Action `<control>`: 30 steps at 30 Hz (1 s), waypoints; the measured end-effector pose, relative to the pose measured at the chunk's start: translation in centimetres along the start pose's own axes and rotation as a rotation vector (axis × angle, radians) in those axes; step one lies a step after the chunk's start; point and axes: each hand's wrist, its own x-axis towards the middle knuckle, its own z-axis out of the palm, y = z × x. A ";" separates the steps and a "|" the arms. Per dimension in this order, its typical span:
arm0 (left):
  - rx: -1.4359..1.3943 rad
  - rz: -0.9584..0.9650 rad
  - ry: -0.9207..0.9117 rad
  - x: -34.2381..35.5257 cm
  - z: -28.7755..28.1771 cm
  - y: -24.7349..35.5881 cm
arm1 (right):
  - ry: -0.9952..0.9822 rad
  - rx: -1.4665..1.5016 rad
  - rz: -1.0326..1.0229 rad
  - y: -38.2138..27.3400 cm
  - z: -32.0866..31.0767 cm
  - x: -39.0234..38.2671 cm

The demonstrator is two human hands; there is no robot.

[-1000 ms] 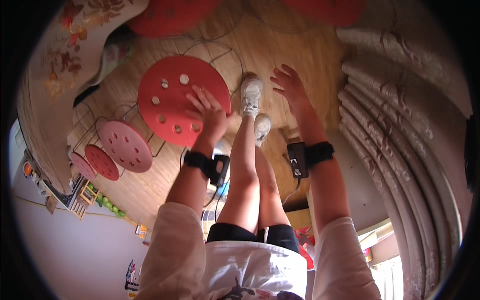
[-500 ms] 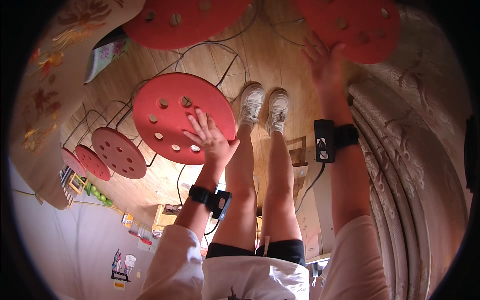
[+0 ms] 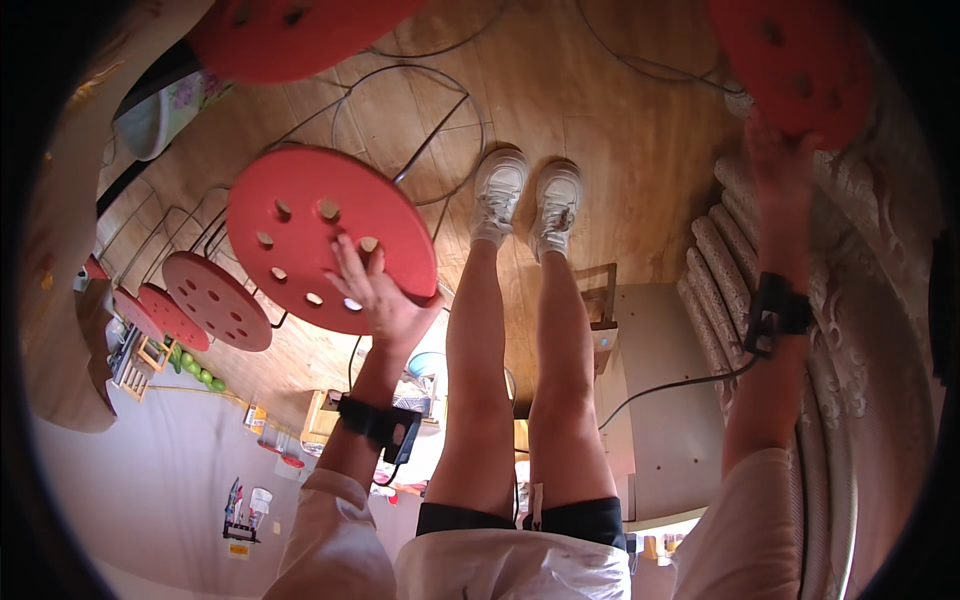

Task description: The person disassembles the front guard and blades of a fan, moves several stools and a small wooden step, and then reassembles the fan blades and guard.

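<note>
Fingers (image 3: 347, 262) of my left hand (image 3: 393, 315) lay spread over the near right part of a red stool (image 3: 315, 245), the thumb close by its rim; whether any of them hooked under the edge, I could not tell. That round seat, pierced with holes, was right under and ahead of them, its metal legs (image 3: 435, 138) showing just beyond against the wooden floor (image 3: 620, 150). My right hand (image 3: 780, 165) was well apart on the other side, at the near edge of a 2nd red stool (image 3: 815, 60). Blur and shadow hid whether its fingers were wide or closed, though they seemed to touch.

By my judgement, reaching was done on the left and probably on the right: each hand had its own seat. I saw no clear sign that either was off the floor. Beyond my left fingers a 3rd red stool (image 3: 300, 40) had no hand on it, and farther to their left 3 smaller stools (image 3: 217, 300) stood in a row, untouched. Between my hands were my white shoes (image 3: 500, 185).
</note>
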 end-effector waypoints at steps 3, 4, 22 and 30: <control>-0.082 -0.007 0.014 -1.0 -0.7 -0.8 | -0.020 0.054 -0.009 -1.1 -3.0 1.4; -0.087 -0.007 -0.018 -1.3 -1.3 -1.2 | -0.029 0.104 0.001 -1.2 -3.7 1.8; -0.128 0.075 0.017 -1.6 -1.7 -3.3 | -0.385 -0.220 -0.041 8.7 5.4 -5.3; -0.164 0.084 0.030 -3.2 -1.2 -4.8 | -0.952 -0.477 0.114 11.0 18.9 -8.6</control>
